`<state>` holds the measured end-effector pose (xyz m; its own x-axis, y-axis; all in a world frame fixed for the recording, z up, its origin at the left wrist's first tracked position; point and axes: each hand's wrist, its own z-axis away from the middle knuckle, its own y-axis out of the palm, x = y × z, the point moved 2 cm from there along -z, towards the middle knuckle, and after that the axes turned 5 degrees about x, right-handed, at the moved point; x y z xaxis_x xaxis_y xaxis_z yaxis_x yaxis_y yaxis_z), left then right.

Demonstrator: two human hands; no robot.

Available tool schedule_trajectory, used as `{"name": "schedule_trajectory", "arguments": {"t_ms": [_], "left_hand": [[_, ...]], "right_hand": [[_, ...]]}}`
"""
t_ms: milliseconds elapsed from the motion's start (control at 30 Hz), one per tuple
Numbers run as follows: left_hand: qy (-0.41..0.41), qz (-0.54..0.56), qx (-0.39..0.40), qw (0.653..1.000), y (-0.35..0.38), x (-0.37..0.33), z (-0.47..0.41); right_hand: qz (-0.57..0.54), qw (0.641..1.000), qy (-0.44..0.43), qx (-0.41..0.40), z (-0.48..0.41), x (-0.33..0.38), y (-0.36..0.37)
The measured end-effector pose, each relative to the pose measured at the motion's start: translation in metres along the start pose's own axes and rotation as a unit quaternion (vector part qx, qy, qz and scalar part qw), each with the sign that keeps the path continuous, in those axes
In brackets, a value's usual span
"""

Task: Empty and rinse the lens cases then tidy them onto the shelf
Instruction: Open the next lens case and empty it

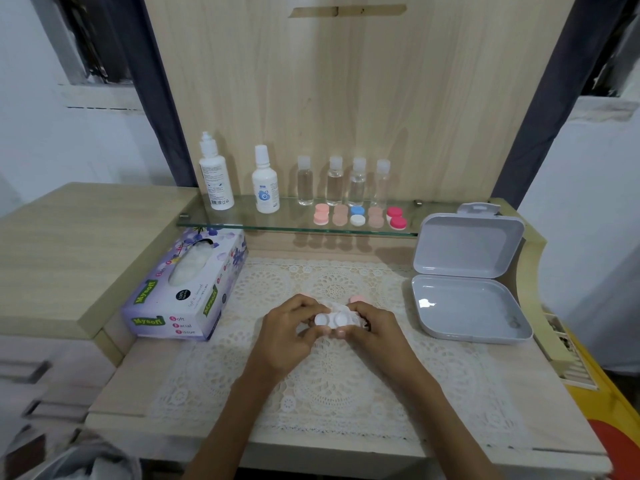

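Note:
A white two-cup lens case [331, 320] is held over the lace mat between both hands. My left hand [291, 330] grips its left end; my right hand [372, 325] grips its right end together with a white tissue [341, 307]. Two pink caps [356, 298] peek out on the mat behind my hands. On the glass shelf [242, 225] lie several closed lens cases: light pink [321, 215], beige [340, 215], blue and white [357, 216], beige [375, 216], red-pink [396, 218].
Two white solution bottles [216, 174] and several small clear bottles [335, 181] stand at the back of the shelf. A tissue box [187, 289] lies left of the lace mat [332, 368]. An open grey plastic box [467, 282] sits at the right.

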<state>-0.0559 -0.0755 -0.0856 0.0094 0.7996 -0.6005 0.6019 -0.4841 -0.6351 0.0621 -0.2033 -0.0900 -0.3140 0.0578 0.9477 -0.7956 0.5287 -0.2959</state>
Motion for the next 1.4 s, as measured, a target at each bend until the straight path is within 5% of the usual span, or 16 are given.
{"name": "schedule_trajectory", "arguments": {"t_ms": [600,900,1067,1400], "left_hand": [[-0.001,0.028,-0.021,0.999,0.002,0.003,0.000],[-0.024,-0.065,0.005,0.998,0.001,0.005,0.002],[-0.025,-0.102,0.026,0.994,0.005,0.009,0.001],[-0.029,-0.092,0.037,0.995,0.006,0.015,0.000]], "right_hand": [[0.017,0.997,0.000,-0.070,-0.001,-0.001,-0.003],[-0.109,0.979,-0.024,-0.171,0.008,0.007,-0.012],[0.036,0.989,-0.035,-0.141,0.004,0.003,-0.006],[0.313,0.937,-0.125,-0.094,0.005,0.002,0.001]]}}
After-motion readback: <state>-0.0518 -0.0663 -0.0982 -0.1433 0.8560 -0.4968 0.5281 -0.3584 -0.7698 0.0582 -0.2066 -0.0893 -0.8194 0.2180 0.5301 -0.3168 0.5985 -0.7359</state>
